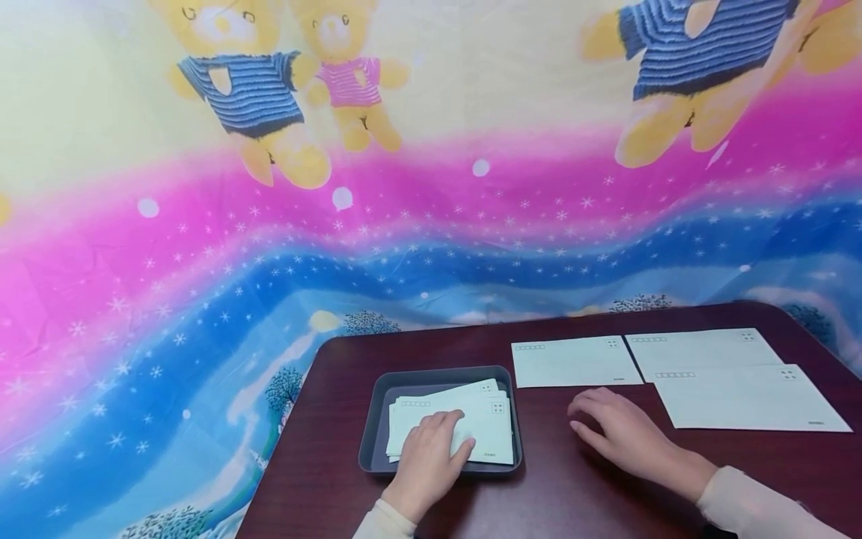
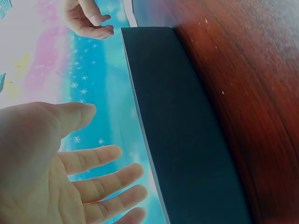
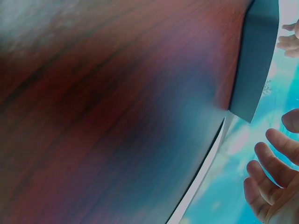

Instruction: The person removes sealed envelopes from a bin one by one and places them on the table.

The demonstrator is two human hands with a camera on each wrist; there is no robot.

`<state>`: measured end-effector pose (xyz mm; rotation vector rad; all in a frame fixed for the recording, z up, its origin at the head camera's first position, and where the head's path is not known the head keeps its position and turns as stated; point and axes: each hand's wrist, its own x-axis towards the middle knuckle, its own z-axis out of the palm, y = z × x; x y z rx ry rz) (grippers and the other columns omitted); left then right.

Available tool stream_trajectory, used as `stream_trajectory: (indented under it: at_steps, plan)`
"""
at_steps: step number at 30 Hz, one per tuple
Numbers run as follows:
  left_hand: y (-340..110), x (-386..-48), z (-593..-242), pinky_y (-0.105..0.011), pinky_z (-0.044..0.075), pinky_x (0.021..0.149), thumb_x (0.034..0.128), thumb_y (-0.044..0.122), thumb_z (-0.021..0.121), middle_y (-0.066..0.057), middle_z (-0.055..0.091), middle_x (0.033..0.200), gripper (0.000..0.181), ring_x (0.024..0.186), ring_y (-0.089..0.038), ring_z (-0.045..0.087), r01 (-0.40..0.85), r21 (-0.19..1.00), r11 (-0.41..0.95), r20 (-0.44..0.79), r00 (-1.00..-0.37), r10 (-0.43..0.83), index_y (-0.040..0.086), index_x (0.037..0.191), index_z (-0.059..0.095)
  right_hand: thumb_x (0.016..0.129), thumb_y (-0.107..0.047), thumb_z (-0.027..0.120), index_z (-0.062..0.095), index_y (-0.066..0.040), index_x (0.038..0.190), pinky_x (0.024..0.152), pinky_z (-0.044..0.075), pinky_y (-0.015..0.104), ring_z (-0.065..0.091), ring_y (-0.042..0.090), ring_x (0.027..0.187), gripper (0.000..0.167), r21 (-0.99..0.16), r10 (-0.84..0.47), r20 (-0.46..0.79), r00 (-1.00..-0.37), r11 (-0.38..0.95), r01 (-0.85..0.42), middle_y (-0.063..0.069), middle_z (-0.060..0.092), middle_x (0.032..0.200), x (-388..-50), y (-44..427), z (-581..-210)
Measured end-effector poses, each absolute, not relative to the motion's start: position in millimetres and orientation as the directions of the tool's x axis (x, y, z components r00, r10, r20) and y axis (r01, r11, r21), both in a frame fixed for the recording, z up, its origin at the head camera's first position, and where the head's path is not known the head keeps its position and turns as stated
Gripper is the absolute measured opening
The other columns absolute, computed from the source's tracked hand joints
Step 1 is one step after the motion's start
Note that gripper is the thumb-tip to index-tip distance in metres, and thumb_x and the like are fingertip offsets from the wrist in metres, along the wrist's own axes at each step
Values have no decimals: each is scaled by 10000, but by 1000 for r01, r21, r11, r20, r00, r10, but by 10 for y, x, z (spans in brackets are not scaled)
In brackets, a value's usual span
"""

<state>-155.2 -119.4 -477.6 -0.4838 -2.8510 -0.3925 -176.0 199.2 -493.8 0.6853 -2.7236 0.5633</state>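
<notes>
A loose stack of white envelopes (image 1: 481, 430) lies in a shallow dark grey tray (image 1: 373, 427). Above the stack is my left hand (image 1: 431, 453), fingers spread and gently bent. The left wrist view shows that hand (image 2: 79, 172) holding nothing, higher than the tray's outer wall (image 2: 173, 121). My right hand (image 1: 622, 430) hovers over the table to the right of the tray, near the laid-out envelopes. In the right wrist view its fingers (image 3: 268, 161) are relaxed and empty. Whether the left fingertips touch the top envelope cannot be told.
On the right of the dark wooden table (image 1: 539, 494), one envelope (image 1: 572, 363) lies alone. Beside it, a front envelope (image 1: 754, 400) overlaps the lower edge of a rear envelope (image 1: 700, 350). A cartoon-print curtain (image 1: 431, 209) hangs behind the table's far edge.
</notes>
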Motion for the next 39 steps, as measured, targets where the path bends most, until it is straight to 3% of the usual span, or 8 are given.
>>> stream_trajectory:
  at_steps: [18,39]
  plan:
    - [-1357,-1561,-4819,-443,555,840,916,346,716,-48,731,1164,374,1064,-242,680,312,227,923,283,-927,245,133,1221,687,893,-234,762,726,-230,982,819,553,366,622,89,964,96,-300,-437,368,-821,780,-549,-139,677,1006,-1738,1738,-4966]
    - [-1605,-1582,-4877,-453,571,826,898,315,743,-82,741,1139,378,1018,-270,702,291,236,927,326,-922,207,92,1200,695,919,-255,736,732,-197,1071,861,542,405,623,107,1004,163,-347,-440,331,-835,766,-541,-97,690,1059,-1778,1433,-4969]
